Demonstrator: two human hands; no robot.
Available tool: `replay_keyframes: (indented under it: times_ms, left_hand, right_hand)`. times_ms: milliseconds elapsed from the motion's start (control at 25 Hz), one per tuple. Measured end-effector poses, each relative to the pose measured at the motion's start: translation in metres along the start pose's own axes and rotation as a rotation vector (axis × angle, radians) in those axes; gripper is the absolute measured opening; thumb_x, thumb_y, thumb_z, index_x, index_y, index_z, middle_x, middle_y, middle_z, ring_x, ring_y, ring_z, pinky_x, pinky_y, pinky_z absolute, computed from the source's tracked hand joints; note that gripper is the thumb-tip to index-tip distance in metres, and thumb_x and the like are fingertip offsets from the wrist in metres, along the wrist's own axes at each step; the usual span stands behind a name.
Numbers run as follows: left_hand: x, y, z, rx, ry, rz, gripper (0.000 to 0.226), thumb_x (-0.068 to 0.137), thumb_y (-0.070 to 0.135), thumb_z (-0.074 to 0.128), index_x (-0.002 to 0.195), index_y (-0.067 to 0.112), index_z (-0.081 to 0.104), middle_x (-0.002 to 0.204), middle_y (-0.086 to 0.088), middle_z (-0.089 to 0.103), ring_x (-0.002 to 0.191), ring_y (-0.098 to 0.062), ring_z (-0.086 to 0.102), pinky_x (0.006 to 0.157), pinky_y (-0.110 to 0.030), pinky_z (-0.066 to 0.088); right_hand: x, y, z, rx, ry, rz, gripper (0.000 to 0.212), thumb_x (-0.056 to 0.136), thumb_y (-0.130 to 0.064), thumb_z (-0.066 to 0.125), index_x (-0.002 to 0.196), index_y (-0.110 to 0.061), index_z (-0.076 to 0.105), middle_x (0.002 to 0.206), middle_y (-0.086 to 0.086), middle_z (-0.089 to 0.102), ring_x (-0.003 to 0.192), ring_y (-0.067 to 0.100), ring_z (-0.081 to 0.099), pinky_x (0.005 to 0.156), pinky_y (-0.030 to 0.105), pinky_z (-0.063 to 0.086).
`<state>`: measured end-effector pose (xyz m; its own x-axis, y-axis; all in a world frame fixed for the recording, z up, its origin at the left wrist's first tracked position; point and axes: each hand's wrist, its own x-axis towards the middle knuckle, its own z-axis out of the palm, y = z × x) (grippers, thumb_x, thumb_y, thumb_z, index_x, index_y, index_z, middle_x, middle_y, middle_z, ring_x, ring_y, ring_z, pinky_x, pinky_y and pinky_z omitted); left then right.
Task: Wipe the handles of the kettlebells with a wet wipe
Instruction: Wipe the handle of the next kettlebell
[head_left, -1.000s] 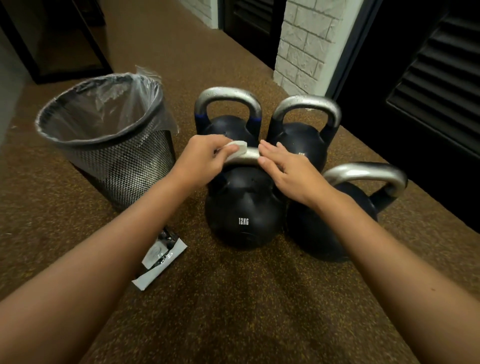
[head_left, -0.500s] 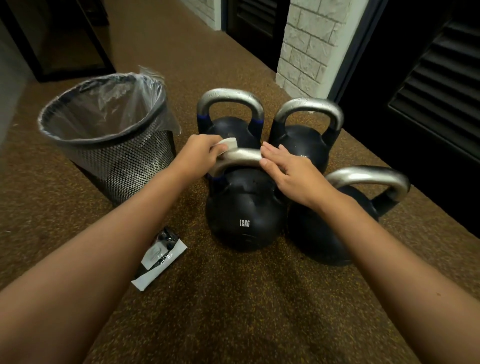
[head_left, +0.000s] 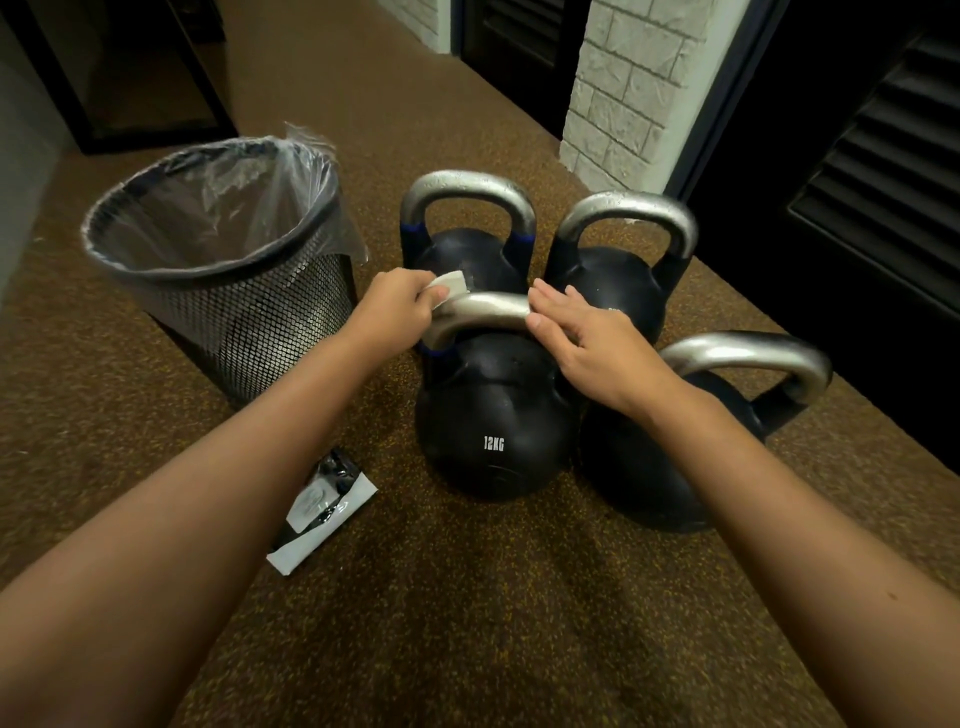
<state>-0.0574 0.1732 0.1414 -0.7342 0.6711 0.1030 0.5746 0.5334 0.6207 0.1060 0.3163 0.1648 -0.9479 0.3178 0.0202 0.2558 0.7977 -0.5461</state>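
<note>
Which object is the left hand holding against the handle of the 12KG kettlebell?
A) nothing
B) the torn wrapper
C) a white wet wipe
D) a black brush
C: the left hand pinches a white wet wipe against the left end of the 12KG kettlebell handle.

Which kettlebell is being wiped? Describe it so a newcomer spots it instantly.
Start at the mesh bin; four kettlebells stand to its right. It is the near-left kettlebell, beside the bin. Only it reads 12KG, and both hands are on its handle.
</note>
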Motion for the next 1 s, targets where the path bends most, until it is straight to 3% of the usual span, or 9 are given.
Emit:
replay_keyframes:
  times_ms: [120, 200, 280, 400, 560, 720, 760, 880, 1000]
  left_hand:
    - [-0.013, 0.012, 0.007, -0.053, 0.128, 0.118, 0.024, 0.095, 0.017, 0.046, 0.075, 0.01, 0.058, 0.067, 0.005, 0.055, 0.062, -0.003, 0.048, 0.06, -0.027, 0.032]
    - [-0.025, 0.015, 0.023, -0.097, 0.234, 0.207, 0.02, 0.094, 0.014, 0.048, 0.099, 0.008, 0.067, 0.094, 0.001, 0.068, 0.088, -0.006, 0.06, 0.079, -0.023, 0.044]
    - [-0.035, 0.013, 0.039, -0.156, 0.362, 0.171, 0.029, 0.095, 0.013, 0.047, 0.119, 0.007, 0.061, 0.116, -0.006, 0.065, 0.11, -0.013, 0.059, 0.096, -0.022, 0.042]
    - [-0.043, 0.014, 0.046, -0.247, 0.462, 0.043, 0.03, 0.096, 0.014, 0.044, 0.122, 0.01, 0.059, 0.114, -0.006, 0.066, 0.106, -0.015, 0.06, 0.091, -0.024, 0.044]
    - [-0.045, 0.02, 0.052, -0.172, 0.435, 0.126, 0.033, 0.095, 0.011, 0.047, 0.127, 0.007, 0.054, 0.128, -0.012, 0.057, 0.125, -0.02, 0.049, 0.106, -0.03, 0.038]
    - [-0.049, 0.005, 0.05, -0.247, 0.472, -0.033, 0.028, 0.097, 0.016, 0.044, 0.111, 0.001, 0.063, 0.102, -0.017, 0.067, 0.098, -0.028, 0.062, 0.081, -0.026, 0.044]
    - [-0.052, 0.003, 0.05, -0.265, 0.468, -0.053, 0.028, 0.097, 0.016, 0.044, 0.111, 0.0, 0.063, 0.102, -0.017, 0.068, 0.098, -0.028, 0.062, 0.081, -0.026, 0.044]
    - [-0.059, 0.013, 0.052, -0.288, 0.479, 0.02, 0.032, 0.095, 0.012, 0.048, 0.124, 0.002, 0.056, 0.124, -0.012, 0.061, 0.119, -0.019, 0.054, 0.101, -0.026, 0.041]
    - [-0.058, 0.019, 0.056, -0.306, 0.478, 0.074, 0.034, 0.094, 0.009, 0.049, 0.127, 0.001, 0.053, 0.13, -0.012, 0.056, 0.126, -0.018, 0.048, 0.105, -0.024, 0.036]
  right_hand:
    - [0.0, -0.001, 0.001, -0.012, 0.004, -0.002, 0.046, 0.099, -0.036, 0.035, 0.144, -0.025, 0.032, 0.153, -0.012, 0.023, 0.145, 0.015, 0.01, 0.115, 0.03, 0.009]
    - [0.0, -0.001, 0.002, -0.018, 0.003, -0.002, 0.047, 0.099, -0.036, 0.035, 0.144, -0.025, 0.031, 0.154, -0.011, 0.022, 0.145, 0.015, 0.009, 0.115, 0.032, 0.009]
    - [0.0, -0.001, 0.003, -0.009, 0.003, -0.001, 0.047, 0.099, -0.036, 0.035, 0.144, -0.024, 0.032, 0.154, -0.011, 0.022, 0.145, 0.015, 0.009, 0.116, 0.033, 0.009]
    - [0.0, -0.001, 0.003, 0.005, 0.008, 0.001, 0.046, 0.099, -0.036, 0.036, 0.144, -0.024, 0.033, 0.153, -0.011, 0.024, 0.145, 0.016, 0.01, 0.118, 0.034, 0.01]
    - [0.001, -0.001, 0.004, 0.021, 0.018, 0.015, 0.046, 0.099, -0.036, 0.037, 0.143, -0.024, 0.033, 0.153, -0.01, 0.024, 0.145, 0.015, 0.01, 0.118, 0.035, 0.01]
    - [-0.001, -0.003, 0.003, 0.009, 0.015, 0.006, 0.047, 0.099, -0.036, 0.036, 0.144, -0.024, 0.032, 0.153, -0.011, 0.024, 0.145, 0.016, 0.01, 0.117, 0.034, 0.009]
    - [-0.001, -0.003, 0.003, 0.009, 0.017, 0.007, 0.047, 0.099, -0.036, 0.036, 0.144, -0.024, 0.032, 0.153, -0.01, 0.024, 0.145, 0.016, 0.01, 0.117, 0.034, 0.009]
    - [0.0, -0.004, 0.003, 0.012, 0.02, 0.012, 0.046, 0.099, -0.035, 0.036, 0.144, -0.024, 0.033, 0.153, -0.01, 0.024, 0.145, 0.017, 0.01, 0.118, 0.035, 0.01]
    - [0.0, -0.005, 0.002, 0.011, 0.01, 0.019, 0.047, 0.099, -0.036, 0.036, 0.144, -0.024, 0.032, 0.153, -0.01, 0.024, 0.145, 0.017, 0.009, 0.118, 0.034, 0.01]
